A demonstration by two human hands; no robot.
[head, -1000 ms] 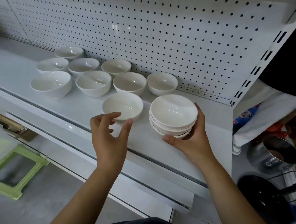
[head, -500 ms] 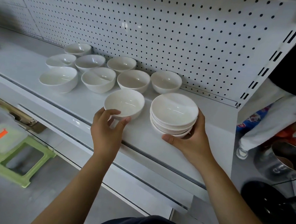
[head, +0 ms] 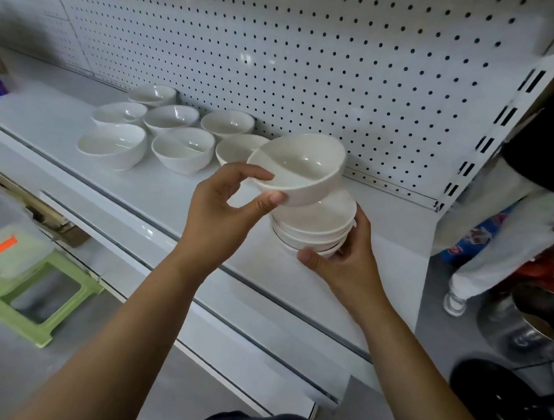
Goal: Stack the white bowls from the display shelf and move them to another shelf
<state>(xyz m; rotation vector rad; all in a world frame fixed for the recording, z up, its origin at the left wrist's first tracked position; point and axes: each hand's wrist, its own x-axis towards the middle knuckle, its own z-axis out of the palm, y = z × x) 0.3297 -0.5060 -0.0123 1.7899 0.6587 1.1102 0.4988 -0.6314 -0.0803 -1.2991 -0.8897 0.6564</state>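
The shelf runs from upper left to lower right, and its front lip passes under both your forearms. A strip of bare white surface lies between that lip and the loose bowls. More bare surface lies to the right of your hands, as far as the slotted upright post that ends the bay. The pegboard closes off the back, near the far rim of the raised bowl. Below the lip on the left are a green stool and a clear bin with an orange tag. On the right another person's pale trouser leg stands just past the post, with a metal pot on the floor beside it. Your left hand pinches the near rim of one white bowl, with the thumb on the outside wall and the fingers over the edge. That bowl is tilted toward you above the stack; you cannot tell whether its base touches the top bowl. Your right hand curls round the stack from the right, thumb at the front. The stack leans slightly, and it is unclear whether it rests on the shelf. All the bowls are plain glossy white. Seven loose ones sit upright in a cluster at the back left, the nearest partly hidden behind the raised bowl.
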